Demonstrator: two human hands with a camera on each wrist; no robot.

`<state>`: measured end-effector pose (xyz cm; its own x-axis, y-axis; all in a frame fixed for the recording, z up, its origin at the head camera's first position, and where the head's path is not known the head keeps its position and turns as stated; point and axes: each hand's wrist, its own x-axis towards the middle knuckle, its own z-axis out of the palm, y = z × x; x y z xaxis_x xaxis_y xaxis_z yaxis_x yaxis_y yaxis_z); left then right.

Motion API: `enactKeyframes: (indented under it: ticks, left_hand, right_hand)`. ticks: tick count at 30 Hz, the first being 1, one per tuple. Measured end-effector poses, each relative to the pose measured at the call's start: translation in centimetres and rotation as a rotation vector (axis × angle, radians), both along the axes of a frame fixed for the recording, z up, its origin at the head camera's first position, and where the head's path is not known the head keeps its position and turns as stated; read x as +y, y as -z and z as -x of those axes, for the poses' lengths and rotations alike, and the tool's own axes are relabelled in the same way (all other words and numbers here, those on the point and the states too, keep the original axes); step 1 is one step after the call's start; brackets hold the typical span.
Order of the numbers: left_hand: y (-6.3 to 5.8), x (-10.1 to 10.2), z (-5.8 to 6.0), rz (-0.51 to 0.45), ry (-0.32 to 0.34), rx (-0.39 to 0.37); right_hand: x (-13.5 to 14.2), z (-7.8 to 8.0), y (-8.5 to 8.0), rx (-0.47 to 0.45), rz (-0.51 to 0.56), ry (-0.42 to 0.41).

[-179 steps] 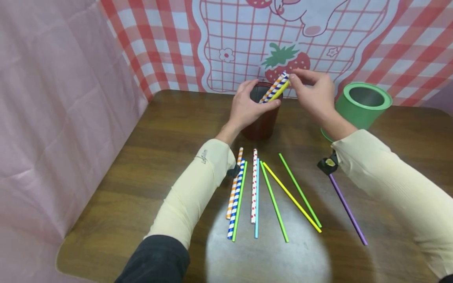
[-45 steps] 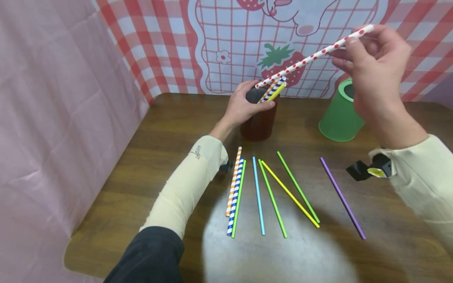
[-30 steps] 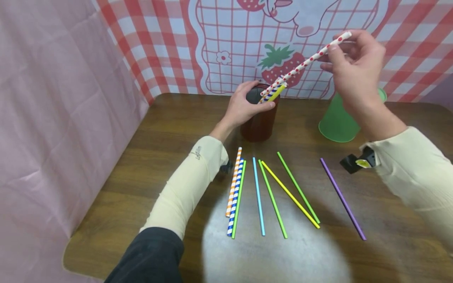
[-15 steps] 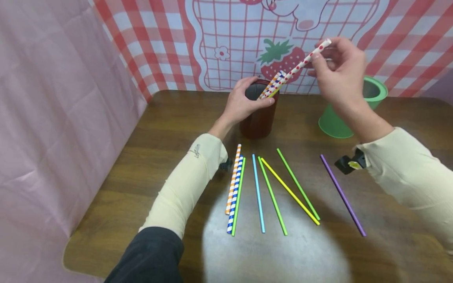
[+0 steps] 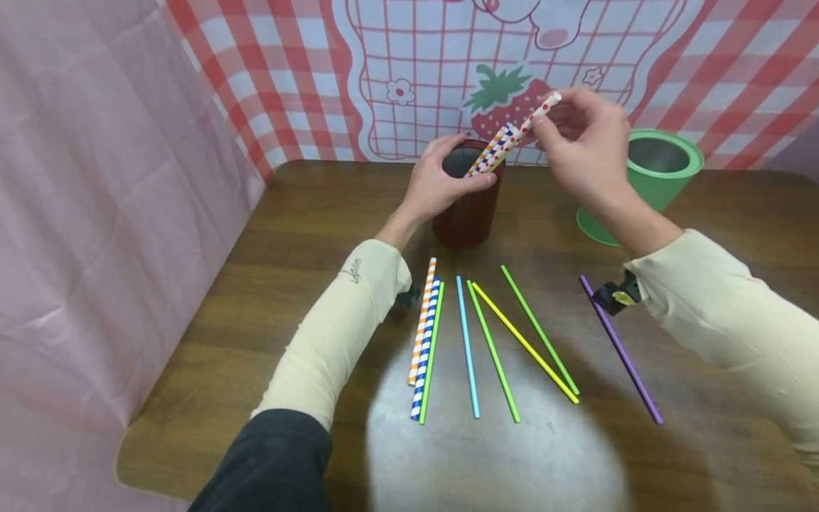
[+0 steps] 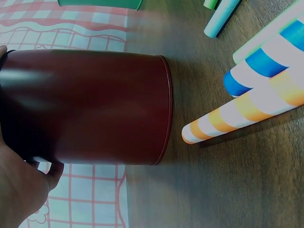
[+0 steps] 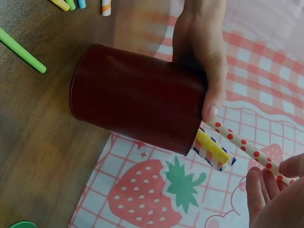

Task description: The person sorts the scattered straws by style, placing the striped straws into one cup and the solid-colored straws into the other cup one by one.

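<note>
My left hand (image 5: 441, 178) grips the rim of a dark red cylindrical container (image 5: 466, 217), thumb across its near side. Leaning in its mouth are an orange-striped straw, a blue-striped straw and a yellow straw (image 7: 212, 146), their upper ends sticking out. Between thumb and fingers my right hand (image 5: 591, 146) pinches a white straw with red dots (image 5: 544, 109) near its top end. That straw slants down to the left, its lower end past the rim beside the others and hidden inside. The left wrist view shows the container's wall (image 6: 90, 107) close up.
On the wooden table (image 5: 288, 284) lie an orange-striped straw (image 5: 422, 323), a blue-striped straw (image 5: 419, 387), several green ones, a light blue straw (image 5: 468, 348), a yellow straw (image 5: 544, 365) and a purple straw (image 5: 630, 366). A green container (image 5: 655, 188) stands right, partly behind my right forearm.
The dotted straw, lying on the table six seconds ago, is now in my right hand. Over the last second that hand has brought it down and left, into the red container. My left hand keeps its grip.
</note>
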<state>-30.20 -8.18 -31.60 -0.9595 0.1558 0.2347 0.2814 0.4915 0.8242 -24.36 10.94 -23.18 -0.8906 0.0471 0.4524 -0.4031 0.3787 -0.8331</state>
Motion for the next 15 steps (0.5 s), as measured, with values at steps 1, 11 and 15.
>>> enactKeyframes:
  ticks: [1, 11, 15]
  left_hand:
    - [0.1, 0.0, 0.0, 0.0, 0.003, -0.006]
    - [0.4, -0.3, 0.0, 0.001, 0.032, -0.041]
    - [-0.1, -0.3, 0.2, 0.033, 0.046, -0.049]
  right_hand:
    - [0.0, 0.1, 0.2, -0.001, -0.019, 0.005]
    - [0.0, 1.6, 1.0, -0.075, -0.121, 0.064]
    - [0.3, 2.1, 0.9, -0.124, -0.12, 0.057]
